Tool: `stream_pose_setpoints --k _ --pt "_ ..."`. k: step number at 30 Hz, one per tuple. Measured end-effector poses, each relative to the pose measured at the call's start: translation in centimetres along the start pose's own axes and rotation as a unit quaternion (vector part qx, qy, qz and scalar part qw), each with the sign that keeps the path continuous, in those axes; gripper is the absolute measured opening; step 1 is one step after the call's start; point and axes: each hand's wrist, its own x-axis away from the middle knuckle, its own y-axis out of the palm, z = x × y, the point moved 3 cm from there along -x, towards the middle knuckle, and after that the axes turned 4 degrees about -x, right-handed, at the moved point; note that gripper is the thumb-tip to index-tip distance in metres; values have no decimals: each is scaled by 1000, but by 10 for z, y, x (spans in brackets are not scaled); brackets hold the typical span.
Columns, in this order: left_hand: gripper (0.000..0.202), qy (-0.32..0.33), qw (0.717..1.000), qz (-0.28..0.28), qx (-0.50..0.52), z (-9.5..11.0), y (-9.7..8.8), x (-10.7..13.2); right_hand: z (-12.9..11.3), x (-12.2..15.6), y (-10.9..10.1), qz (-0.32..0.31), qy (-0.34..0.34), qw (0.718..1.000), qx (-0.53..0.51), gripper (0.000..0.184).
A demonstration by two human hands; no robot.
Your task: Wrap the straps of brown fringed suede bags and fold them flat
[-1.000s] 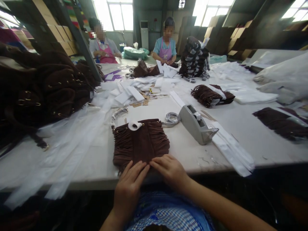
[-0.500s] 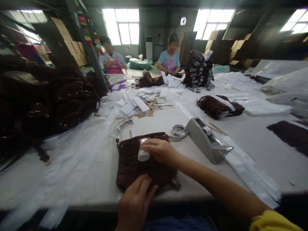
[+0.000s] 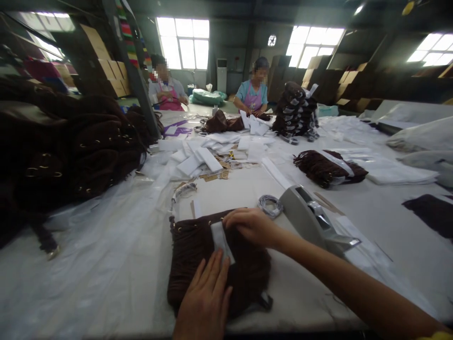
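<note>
A brown fringed suede bag [image 3: 191, 264] lies flat on the white table [image 3: 116, 264] right in front of me. A white strip of paper or foam [image 3: 221, 241] runs down its middle. My left hand [image 3: 205, 302] lies flat on the bag's near half, fingers stretched out, fingertips on the strip's lower end. My right hand [image 3: 249, 226] is at the bag's top edge, fingers curled over the strip's upper end. A coiled silver chain [image 3: 269, 206] lies just past the bag.
A grey tape dispenser [image 3: 313, 219] stands right of the bag. A heap of dark brown bags [image 3: 67, 146] fills the left. White strips [image 3: 198, 158], another fringed bag [image 3: 327, 167] and a stack of bags [image 3: 295, 111] lie further back. Two people sit at the far end.
My right hand went from the bag's near edge to its top, picked up the white roll there and unrolled it down the bag. My left hand flattened onto its lower end.
</note>
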Motion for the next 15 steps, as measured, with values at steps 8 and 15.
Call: stream_pose_setpoints --k 8,15 --pt "46 32 999 15 3 -3 -1 3 -2 7 46 -63 -17 986 154 32" --pt "43 22 999 7 33 -5 -4 3 28 -27 -9 43 79 994 57 22"
